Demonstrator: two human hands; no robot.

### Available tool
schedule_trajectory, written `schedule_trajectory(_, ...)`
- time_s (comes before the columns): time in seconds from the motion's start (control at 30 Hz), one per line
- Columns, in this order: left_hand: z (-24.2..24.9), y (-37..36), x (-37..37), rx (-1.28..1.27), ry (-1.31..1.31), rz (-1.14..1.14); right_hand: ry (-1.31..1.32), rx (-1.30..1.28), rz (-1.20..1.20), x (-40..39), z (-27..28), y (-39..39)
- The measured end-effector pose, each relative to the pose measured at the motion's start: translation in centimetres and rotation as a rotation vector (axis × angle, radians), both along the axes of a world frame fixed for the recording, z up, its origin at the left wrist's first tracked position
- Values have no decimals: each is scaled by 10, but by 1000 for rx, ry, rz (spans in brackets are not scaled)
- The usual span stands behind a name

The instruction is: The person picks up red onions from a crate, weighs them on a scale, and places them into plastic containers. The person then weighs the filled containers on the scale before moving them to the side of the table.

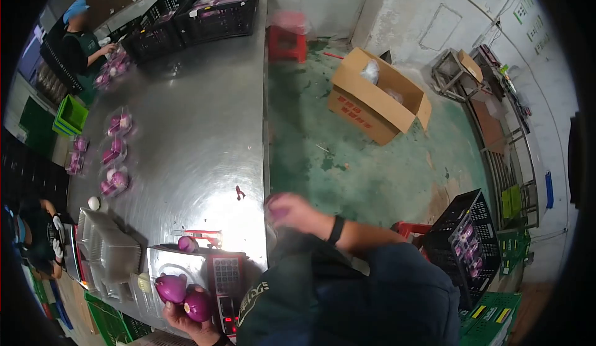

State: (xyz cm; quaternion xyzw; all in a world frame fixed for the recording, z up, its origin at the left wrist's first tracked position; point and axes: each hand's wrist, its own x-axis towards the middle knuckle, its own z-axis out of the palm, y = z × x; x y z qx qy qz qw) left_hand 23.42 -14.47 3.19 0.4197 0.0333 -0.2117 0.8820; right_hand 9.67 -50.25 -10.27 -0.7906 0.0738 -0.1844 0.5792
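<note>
My left hand point(189, 328) is closed around red onions low over the scale's metal plate point(162, 258). One red onion point(198, 306) sits against its fingers, and a second onion point(171, 288) lies right beside it. My right hand point(299, 214), blurred by motion, is by the table edge with its fingers around a purple onion point(277, 210). Another red onion point(187, 243) is at the far edge of the scale. The scale's keypad point(226, 274) and lit red digits face me. A pale onion point(144, 282) shows in a clear container beside the plate.
Clear plastic trays point(112, 246) stand stacked left of the scale. Packed onions point(115, 181) line the steel table point(205, 110). Black crates point(217, 7) stand at its far end. Two people work along the left side. A cardboard box point(379, 97) and black crate point(469, 246) are to the right.
</note>
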Motion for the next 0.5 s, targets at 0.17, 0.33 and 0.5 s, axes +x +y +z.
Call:
schedule_trajectory(0.17, 8, -13, -13, 20, 92, -6, -338, 906, -831, -50, 43, -215)
schedule_trajectory(0.33, -3, -4, -18, 40, 106, 48, -24, 563, -838, 7, 97, -246)
schedule_trajectory(0.5, 10, -7, -32, 207, 18, 43, 201, 570, -144, 112, 97, -64)
